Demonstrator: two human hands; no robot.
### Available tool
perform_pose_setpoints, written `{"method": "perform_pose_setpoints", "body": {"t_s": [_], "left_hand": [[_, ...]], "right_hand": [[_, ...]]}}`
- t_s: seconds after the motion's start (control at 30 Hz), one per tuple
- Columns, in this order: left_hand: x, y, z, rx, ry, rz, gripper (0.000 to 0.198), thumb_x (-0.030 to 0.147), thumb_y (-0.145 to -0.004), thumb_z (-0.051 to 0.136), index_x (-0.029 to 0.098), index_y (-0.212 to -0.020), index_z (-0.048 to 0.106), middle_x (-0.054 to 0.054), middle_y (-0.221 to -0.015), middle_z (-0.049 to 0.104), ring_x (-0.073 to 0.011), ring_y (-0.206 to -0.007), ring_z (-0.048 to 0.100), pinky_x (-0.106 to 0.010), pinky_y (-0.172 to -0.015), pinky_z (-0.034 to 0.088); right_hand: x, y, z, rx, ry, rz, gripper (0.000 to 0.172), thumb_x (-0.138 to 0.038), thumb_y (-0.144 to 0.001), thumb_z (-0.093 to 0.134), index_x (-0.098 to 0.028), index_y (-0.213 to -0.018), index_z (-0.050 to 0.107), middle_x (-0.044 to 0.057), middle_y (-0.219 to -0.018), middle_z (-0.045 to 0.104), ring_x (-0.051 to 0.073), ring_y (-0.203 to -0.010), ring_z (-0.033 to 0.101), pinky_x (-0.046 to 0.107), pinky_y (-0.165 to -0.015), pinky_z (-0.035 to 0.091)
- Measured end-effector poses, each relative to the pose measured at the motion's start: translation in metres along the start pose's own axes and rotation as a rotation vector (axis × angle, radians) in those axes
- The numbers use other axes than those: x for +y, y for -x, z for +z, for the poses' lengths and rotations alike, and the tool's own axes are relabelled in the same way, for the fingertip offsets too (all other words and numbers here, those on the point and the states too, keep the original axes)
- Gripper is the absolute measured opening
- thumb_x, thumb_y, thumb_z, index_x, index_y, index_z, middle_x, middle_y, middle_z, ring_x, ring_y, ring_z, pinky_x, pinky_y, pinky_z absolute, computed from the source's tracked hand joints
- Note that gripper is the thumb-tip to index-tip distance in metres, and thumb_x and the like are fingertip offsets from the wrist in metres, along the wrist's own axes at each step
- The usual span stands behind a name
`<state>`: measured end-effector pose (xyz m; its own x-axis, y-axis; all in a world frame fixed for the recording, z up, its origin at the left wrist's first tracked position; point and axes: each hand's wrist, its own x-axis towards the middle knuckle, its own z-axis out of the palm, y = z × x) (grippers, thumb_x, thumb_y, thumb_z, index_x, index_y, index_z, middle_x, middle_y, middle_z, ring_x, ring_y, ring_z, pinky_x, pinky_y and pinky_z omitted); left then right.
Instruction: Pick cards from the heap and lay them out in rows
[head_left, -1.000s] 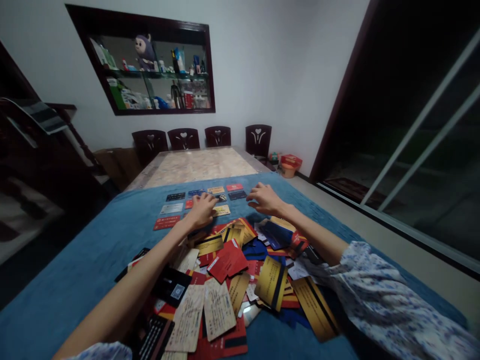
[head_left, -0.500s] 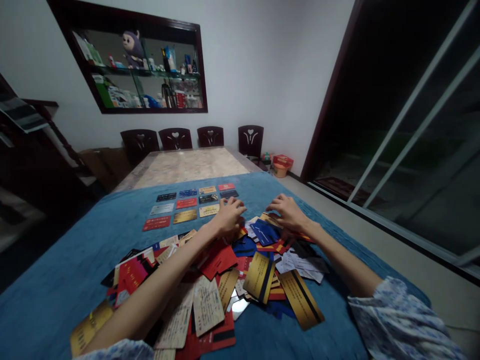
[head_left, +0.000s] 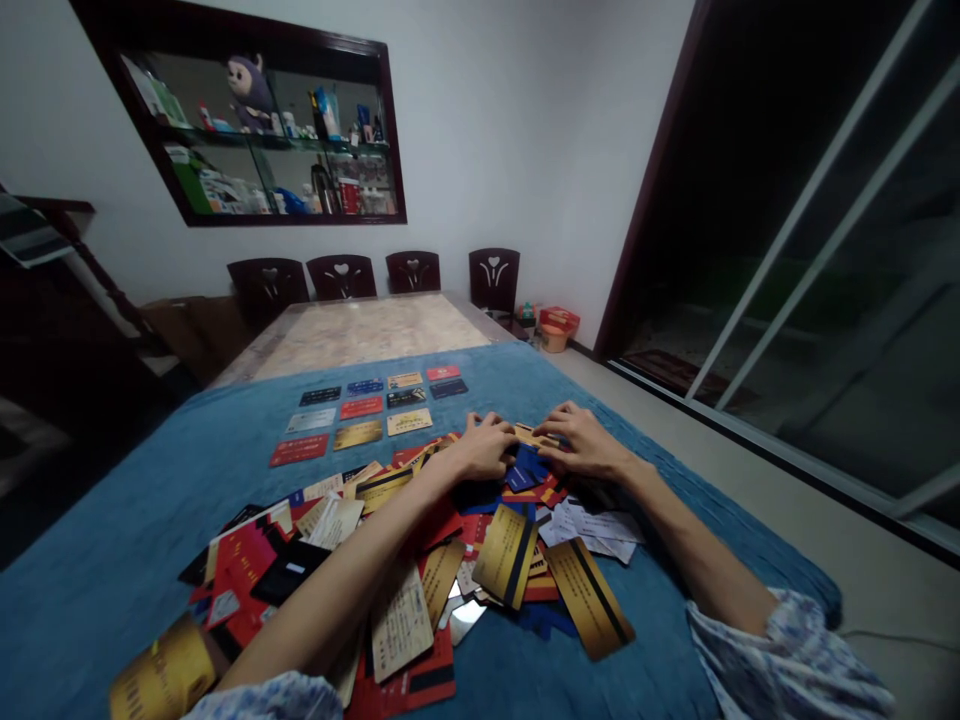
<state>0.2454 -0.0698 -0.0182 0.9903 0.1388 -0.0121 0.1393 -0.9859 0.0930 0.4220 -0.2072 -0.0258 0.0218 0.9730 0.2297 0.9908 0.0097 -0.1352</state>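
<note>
My left hand point(head_left: 486, 448) rests over the far part of a large loose pile of cards, its fingers bent and a little apart. Close on its right, my right hand point(head_left: 581, 440) reaches over the pile with fingers curved and spread. Between the two hands lie a gold card point(head_left: 534, 437) and a blue card point(head_left: 527, 468), and the fingertips touch or nearly touch them. Gold cards with dark stripes point(head_left: 506, 555) lie on the near side of the pile. My left forearm hides part of it.
Beyond the pile, several cards lie face up in rows, among them a red card point(head_left: 298, 450) and a gold card point(head_left: 358, 434). A blue cloth point(head_left: 225, 420) covers the near part of the table point(head_left: 375, 322). Dark chairs point(head_left: 493, 280) stand at the far end.
Both hands have come closer together, the left moving right and slightly nearer. The cards between them have shifted, and more cards show beside my left forearm. The view has turned slightly.
</note>
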Motion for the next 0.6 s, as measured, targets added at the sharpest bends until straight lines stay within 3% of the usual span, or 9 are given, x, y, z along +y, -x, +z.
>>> {"method": "perform_pose_setpoints", "body": {"t_s": [0.33,0.6], "left_hand": [[-0.012,-0.002,0.003,-0.042,0.082,-0.029,0.04,0.024,-0.081,0.054,0.027,-0.121,0.063,-0.006,-0.139,0.056,-0.0326,-0.127,0.037,-0.054,-0.099,0.03],[-0.016,-0.001,0.002,-0.032,0.021,0.042,0.035,0.024,-0.084,0.056,0.026,-0.118,0.064,-0.009,-0.125,0.061,-0.0317,-0.126,0.038,-0.048,-0.097,0.033]], "right_hand": [[-0.008,0.001,0.003,-0.123,-0.025,-0.061,0.042,-0.053,-0.087,0.06,-0.022,-0.114,0.071,0.012,-0.11,0.065,0.028,-0.102,0.05,0.042,-0.085,0.039],[-0.008,0.0,0.004,-0.126,-0.043,-0.072,0.04,-0.045,-0.084,0.065,-0.02,-0.114,0.071,0.012,-0.107,0.064,0.027,-0.1,0.05,0.042,-0.086,0.041]]}}
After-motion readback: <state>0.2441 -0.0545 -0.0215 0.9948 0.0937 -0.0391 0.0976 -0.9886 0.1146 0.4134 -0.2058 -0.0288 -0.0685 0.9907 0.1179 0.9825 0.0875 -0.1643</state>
